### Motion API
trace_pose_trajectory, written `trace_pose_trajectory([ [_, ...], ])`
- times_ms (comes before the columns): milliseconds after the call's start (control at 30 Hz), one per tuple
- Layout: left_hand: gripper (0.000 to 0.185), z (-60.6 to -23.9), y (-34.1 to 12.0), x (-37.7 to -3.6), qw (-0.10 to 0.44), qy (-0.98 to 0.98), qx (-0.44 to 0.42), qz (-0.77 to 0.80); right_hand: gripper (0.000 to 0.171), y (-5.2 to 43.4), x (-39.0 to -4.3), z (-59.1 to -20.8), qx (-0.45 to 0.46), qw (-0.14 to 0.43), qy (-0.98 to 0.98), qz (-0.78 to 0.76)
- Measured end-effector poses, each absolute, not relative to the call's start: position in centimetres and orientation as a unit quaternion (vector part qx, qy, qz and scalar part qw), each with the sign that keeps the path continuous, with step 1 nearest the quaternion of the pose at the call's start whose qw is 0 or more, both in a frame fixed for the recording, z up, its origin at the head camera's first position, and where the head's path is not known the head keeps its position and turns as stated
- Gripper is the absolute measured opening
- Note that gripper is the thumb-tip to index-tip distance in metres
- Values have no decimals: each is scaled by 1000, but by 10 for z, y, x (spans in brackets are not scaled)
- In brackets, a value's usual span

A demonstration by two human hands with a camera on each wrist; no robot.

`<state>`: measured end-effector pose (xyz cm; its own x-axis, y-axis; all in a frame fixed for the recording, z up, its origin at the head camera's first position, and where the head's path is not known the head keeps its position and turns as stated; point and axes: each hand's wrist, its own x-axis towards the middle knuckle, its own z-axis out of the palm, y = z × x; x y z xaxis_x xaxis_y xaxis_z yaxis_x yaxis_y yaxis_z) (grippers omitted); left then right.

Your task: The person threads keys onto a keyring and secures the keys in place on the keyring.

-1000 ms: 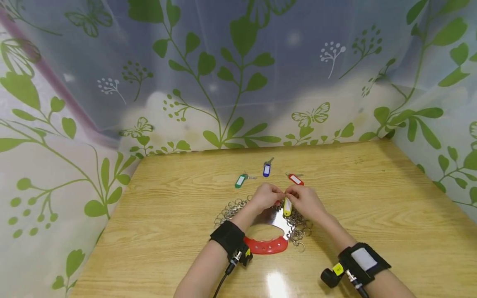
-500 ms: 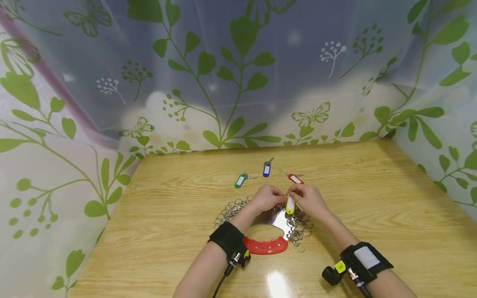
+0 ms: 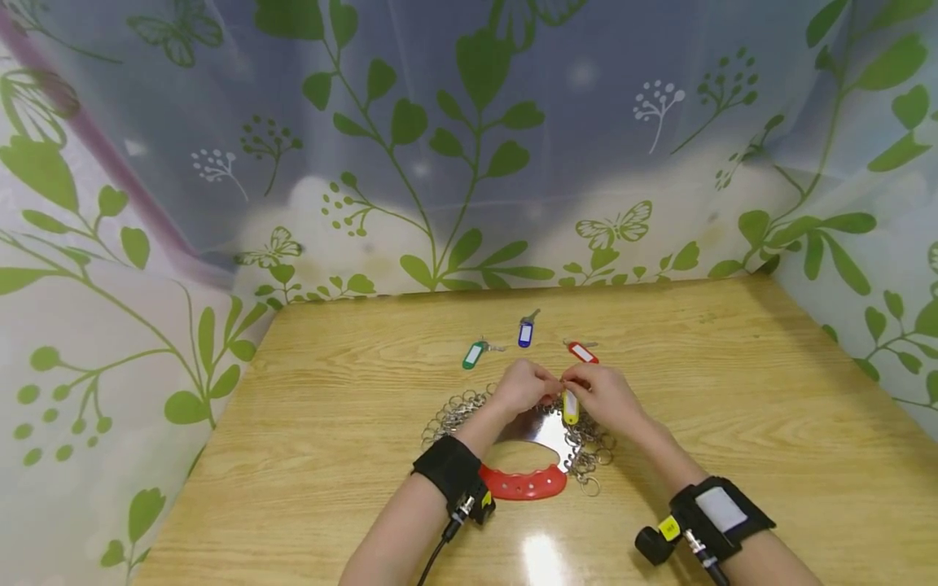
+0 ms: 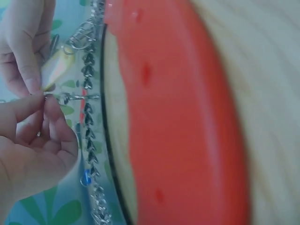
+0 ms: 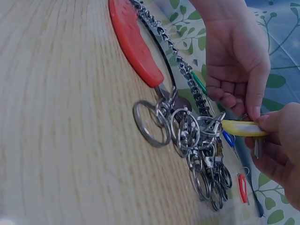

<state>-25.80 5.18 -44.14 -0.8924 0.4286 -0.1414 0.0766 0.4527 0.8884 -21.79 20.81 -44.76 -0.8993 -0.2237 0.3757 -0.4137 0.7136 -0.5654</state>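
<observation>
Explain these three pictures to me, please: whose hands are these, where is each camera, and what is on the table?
There is no machine here: a person works with two bare hands, with a camera strapped to each wrist and one worn on the head. The wide picture is the head view; the two close ones come from the wrists. On the wooden table lie a red-handled key holder hung with metal rings, plus green, blue and red key tags. The right hand pinches a yellow key tag; the left hand pinches its small ring.
</observation>
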Motion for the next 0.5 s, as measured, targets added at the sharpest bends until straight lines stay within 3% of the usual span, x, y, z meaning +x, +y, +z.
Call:
trace_pose_trajectory([
  [233, 17, -445, 51, -259, 170, 851, 201, 454, 9, 212, -218, -448, 139, 130, -915, 356],
  [500, 16, -446, 52, -260, 159, 855, 180, 460, 7, 213, -218, -448, 142, 138, -916, 350],
])
